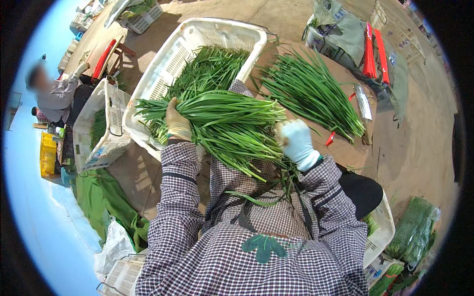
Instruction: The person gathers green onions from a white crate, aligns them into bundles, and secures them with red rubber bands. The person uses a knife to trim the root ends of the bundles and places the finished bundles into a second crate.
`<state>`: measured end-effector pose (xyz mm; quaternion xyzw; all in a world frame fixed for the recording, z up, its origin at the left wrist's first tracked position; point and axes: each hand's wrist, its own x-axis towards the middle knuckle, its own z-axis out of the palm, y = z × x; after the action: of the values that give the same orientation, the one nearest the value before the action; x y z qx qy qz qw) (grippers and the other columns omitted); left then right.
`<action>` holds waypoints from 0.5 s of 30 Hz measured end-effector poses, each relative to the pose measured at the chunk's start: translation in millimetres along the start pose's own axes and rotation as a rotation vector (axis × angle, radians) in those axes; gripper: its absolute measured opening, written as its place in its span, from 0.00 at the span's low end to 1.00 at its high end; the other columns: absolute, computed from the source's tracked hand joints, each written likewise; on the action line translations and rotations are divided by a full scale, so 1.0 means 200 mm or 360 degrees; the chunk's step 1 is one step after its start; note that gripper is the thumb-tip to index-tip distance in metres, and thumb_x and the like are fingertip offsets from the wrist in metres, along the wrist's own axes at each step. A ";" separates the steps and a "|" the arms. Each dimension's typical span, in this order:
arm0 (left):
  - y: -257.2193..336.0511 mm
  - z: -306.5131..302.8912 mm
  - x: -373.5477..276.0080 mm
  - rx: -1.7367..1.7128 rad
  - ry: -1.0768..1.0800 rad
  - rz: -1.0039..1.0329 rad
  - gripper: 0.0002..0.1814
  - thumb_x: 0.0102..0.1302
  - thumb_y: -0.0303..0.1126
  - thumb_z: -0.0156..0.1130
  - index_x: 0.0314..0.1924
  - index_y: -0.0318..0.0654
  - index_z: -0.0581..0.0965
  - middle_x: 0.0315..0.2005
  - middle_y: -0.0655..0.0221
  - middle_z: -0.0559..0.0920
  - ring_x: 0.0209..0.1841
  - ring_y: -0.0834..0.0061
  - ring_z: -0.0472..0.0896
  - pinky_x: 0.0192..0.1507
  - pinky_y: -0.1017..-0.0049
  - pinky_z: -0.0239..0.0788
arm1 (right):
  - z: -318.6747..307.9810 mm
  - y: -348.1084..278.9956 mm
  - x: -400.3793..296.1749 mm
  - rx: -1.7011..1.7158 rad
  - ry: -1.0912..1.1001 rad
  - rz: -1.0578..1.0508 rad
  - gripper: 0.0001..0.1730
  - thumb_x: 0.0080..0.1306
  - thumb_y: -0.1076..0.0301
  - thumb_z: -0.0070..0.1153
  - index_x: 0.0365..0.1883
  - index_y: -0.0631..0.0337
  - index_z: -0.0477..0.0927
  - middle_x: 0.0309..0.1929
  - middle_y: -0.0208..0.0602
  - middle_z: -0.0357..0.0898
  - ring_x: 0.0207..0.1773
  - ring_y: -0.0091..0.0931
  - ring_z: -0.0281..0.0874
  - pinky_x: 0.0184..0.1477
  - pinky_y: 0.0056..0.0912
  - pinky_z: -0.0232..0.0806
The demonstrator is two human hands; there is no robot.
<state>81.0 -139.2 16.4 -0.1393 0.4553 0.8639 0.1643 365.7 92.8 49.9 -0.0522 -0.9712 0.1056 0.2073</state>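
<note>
My left hand, in a tan glove, grips a bunch of garlic chives near the leaf ends. The bunch lies over my lap, its pale stem ends pointing right. Beside those ends is my right hand in a white glove, fingers curled. Whether it pinches any stems is hidden. More loose chives rest on my lap beneath the bunch. Just beyond, a white plastic crate holds a heap of chives. To the right, a pile of chives is spread on a brown board.
Red strips lie on a covered crate at upper right. Another white crate stands left, near a seated person. Green cloth covers the floor at lower left. Bagged chives lie at lower right.
</note>
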 end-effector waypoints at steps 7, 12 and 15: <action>0.01 0.07 -0.11 0.0210 -0.0006 0.0134 0.18 0.71 0.40 0.46 0.46 0.33 0.76 0.42 0.56 0.82 0.41 0.58 0.82 0.48 0.60 0.77 | 0.00 -0.05 0.04 0.0033 0.0154 -0.0189 0.17 0.56 0.62 0.60 0.42 0.61 0.80 0.29 0.36 0.78 0.34 0.33 0.77 0.38 0.37 0.68; 0.01 0.08 -0.10 0.0016 0.0035 0.0098 0.15 0.65 0.41 0.56 0.40 0.36 0.77 0.37 0.61 0.83 0.37 0.61 0.82 0.45 0.60 0.77 | 0.16 -0.04 0.18 -0.0334 0.0121 -0.0464 0.11 0.54 0.66 0.54 0.35 0.59 0.80 0.25 0.31 0.77 0.31 0.29 0.77 0.34 0.35 0.69; 0.00 0.02 -0.03 -0.0030 0.0000 0.0043 0.15 0.65 0.41 0.56 0.40 0.36 0.77 0.36 0.61 0.83 0.36 0.60 0.82 0.45 0.60 0.76 | 0.11 -0.02 0.17 -0.0225 0.0141 -0.0440 0.07 0.51 0.67 0.54 0.28 0.57 0.79 0.23 0.32 0.76 0.30 0.30 0.77 0.34 0.35 0.67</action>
<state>86.7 -137.4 20.6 -0.1346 0.4488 0.8703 0.1515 324.5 89.8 44.1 0.0630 -0.9640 0.0049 0.2584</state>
